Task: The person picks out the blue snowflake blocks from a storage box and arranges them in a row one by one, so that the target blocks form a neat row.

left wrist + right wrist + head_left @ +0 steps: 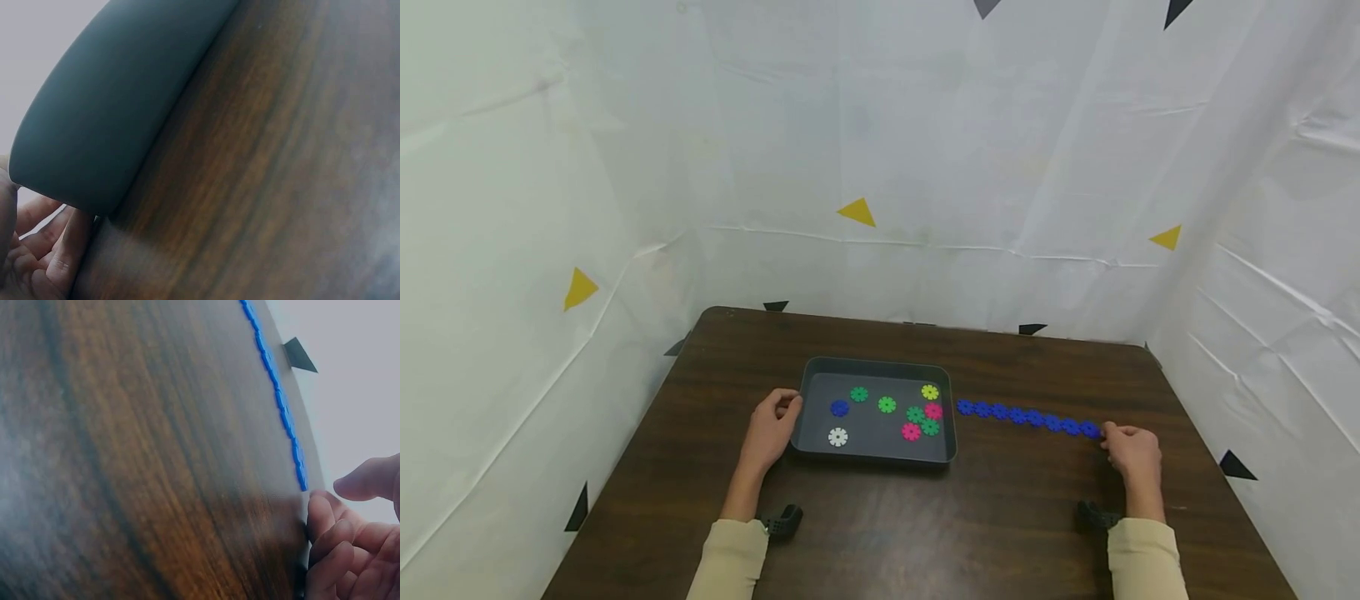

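Note:
A dark grey rectangular tray (pixel 874 457) lies on the table with loose flower-shaped plastic discs in it. At its left end, my left hand (pixel 770 429) holds the rim. The left wrist view shows the thumb by the upper edge of the tray wall (pixel 106 119) and curled fingers (pixel 61 259) below. A row of linked blue discs (pixel 1017 415) stretches rightward from beside the tray. My right hand (pixel 1135 454) is at the row's right end. In the right wrist view, its thumb (pixel 369 480) stands apart from the bent fingers, close to the last blue disc (pixel 301 478).
In the tray are a white disc (pixel 837 437), a blue disc (pixel 839 407), a yellow disc (pixel 930 392), and several green and pink ones. White sheeting (pixel 925 150) with yellow and black triangles surrounds the brown wooden table (pixel 925 525).

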